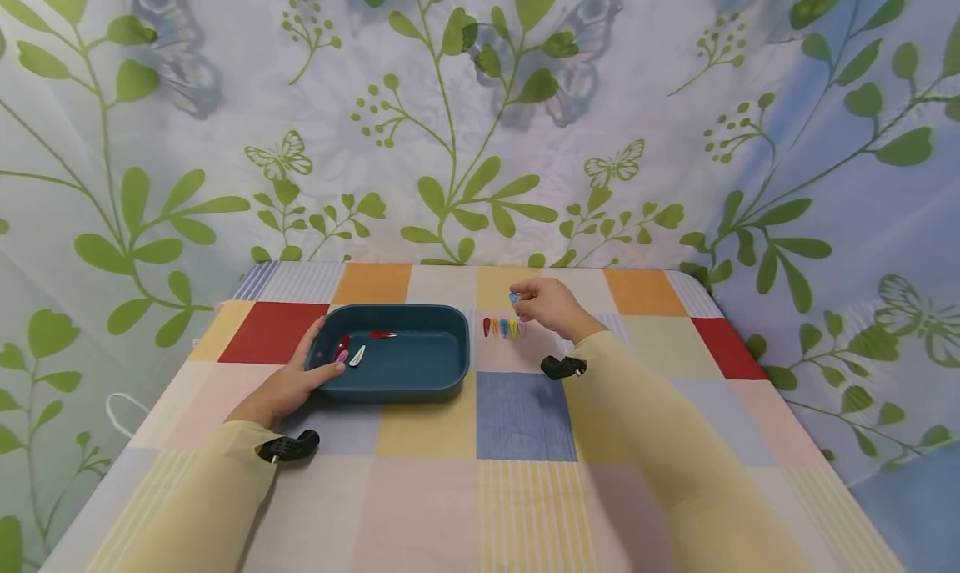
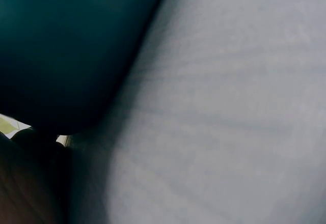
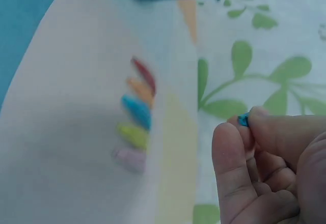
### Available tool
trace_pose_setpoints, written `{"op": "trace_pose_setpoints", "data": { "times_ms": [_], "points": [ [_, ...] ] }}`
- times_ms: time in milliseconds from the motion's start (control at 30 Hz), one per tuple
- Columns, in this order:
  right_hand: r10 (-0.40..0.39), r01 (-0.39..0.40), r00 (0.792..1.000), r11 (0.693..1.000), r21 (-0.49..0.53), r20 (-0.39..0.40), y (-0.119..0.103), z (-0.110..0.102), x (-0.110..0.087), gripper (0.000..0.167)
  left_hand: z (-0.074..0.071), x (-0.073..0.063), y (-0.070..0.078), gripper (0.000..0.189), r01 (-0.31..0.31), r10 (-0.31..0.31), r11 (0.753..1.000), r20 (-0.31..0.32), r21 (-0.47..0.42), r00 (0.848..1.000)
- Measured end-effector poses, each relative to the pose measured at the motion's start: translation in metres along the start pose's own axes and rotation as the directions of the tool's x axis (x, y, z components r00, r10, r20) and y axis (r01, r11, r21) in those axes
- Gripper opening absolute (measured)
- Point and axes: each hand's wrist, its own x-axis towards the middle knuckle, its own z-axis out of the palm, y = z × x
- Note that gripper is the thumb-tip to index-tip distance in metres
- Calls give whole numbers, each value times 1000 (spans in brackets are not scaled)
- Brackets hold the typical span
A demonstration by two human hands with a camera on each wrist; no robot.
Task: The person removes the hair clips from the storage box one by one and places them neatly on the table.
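Observation:
My left hand (image 1: 288,389) grips the left end of a dark teal rectangular tray (image 1: 420,396), thumb over the rim and fingers along the outer wall. Inside the tray's left half lie a red hair clip (image 1: 383,335), a white hair clip (image 1: 357,356), a pink one (image 1: 342,356) and more red close to the thumb. Held up above the cloth, a small blue hair clip (image 3: 243,119) is pinched between thumb and fingertips of my right hand (image 1: 551,306), mostly hidden by them. Below it runs a row of clips: red (image 1: 487,327), orange, blue (image 1: 504,329), yellow and pink.
A patchwork-patterned cloth (image 1: 420,506) covers the table. Behind it hangs a curtain (image 1: 465,139) with green leaves and butterflies. A white cord loop (image 1: 123,402) shows at the table's left edge. Black wrist devices (image 1: 562,367) sit at both cuffs.

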Motion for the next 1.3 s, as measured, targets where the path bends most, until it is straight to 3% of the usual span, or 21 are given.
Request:
{"op": "trace_pose_setpoints", "data": {
  "times_ms": [400,867,1300],
  "points": [
    [126,-130,990,988,-82,-59,40,1,-1,43,-1,1,-3,110,18,-18,1000,5,13,1000],
    [117,-132,989,975,-178,-89,52,8,1,36,-2,0,-2,109,8,-8,1000,8,3,1000],
    [135,-148,987,973,-178,-83,57,11,3,36,-1,1,0,110,14,-14,1000,8,-5,1000]
  ]
}}
